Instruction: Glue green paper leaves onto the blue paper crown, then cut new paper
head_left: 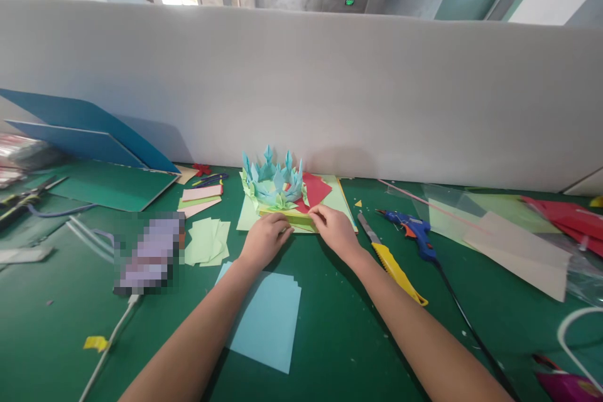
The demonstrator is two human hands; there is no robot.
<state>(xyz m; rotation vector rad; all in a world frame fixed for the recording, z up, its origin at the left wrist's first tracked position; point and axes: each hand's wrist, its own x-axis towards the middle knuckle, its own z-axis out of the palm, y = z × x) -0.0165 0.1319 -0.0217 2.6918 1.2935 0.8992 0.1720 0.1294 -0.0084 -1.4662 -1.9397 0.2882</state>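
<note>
Both hands rest on a folded yellow-green paper strip [298, 219] lying on the green table [358, 339]. My left hand [266, 239] presses its left end with curled fingers. My right hand [333, 225] pinches the strip's right part. Just behind the strip stands a light blue folded-paper crown [273, 181] on pale green sheets [340, 199], with a red paper [316, 189] beside it. A stack of light blue sheets [269, 320] lies under my left forearm.
A yellow utility knife [394, 266] and a blue glue gun [414, 232] with its black cord lie to the right. Pale green squares [208, 241] and pink sheets [201, 193] lie left. Blue boards [80, 132] lean on the white partition [330, 88]. Clear and beige sheets [518, 251] lie far right.
</note>
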